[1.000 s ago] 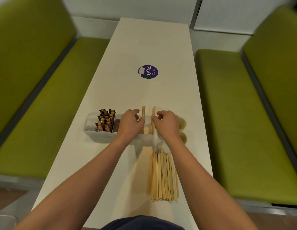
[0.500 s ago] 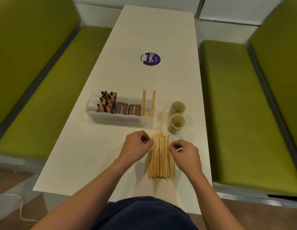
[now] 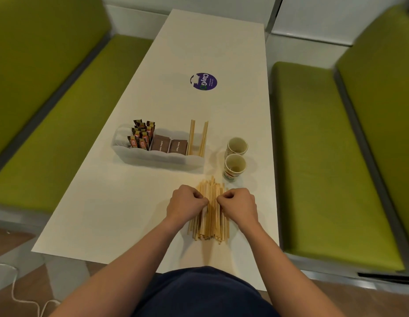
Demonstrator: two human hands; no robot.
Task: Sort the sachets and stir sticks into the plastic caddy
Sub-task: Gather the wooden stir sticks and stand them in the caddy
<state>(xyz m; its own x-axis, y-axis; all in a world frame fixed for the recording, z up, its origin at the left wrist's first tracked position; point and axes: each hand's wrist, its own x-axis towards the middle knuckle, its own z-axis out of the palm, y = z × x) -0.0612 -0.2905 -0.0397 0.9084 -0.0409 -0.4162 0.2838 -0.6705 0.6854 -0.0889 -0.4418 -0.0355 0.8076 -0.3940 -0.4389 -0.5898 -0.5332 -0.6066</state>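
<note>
A clear plastic caddy [image 3: 153, 157] stands on the white table [image 3: 135, 202]. Its left part holds several upright orange-brown stick sachets [image 3: 141, 136], its middle two brown sachet packs [image 3: 169, 146], and its right end two wooden stir sticks [image 3: 197, 138] standing upright. A pile of loose wooden stir sticks [image 3: 210, 223] lies near the table's front edge. My left hand [image 3: 185, 204] and my right hand [image 3: 239, 205] rest on the pile's far half, fingers curled, each pinching at sticks from its own side.
Two paper cups [image 3: 235, 156] stand right of the caddy, just beyond the stick pile. A round purple sticker [image 3: 203, 81] is on the table's middle. Green benches [image 3: 324, 156] flank the table on both sides.
Both hands left the caddy's right end, where two sticks now stand, and came back to the loose pile. In the last half second they closed in from the pile's sides onto the sticks.
</note>
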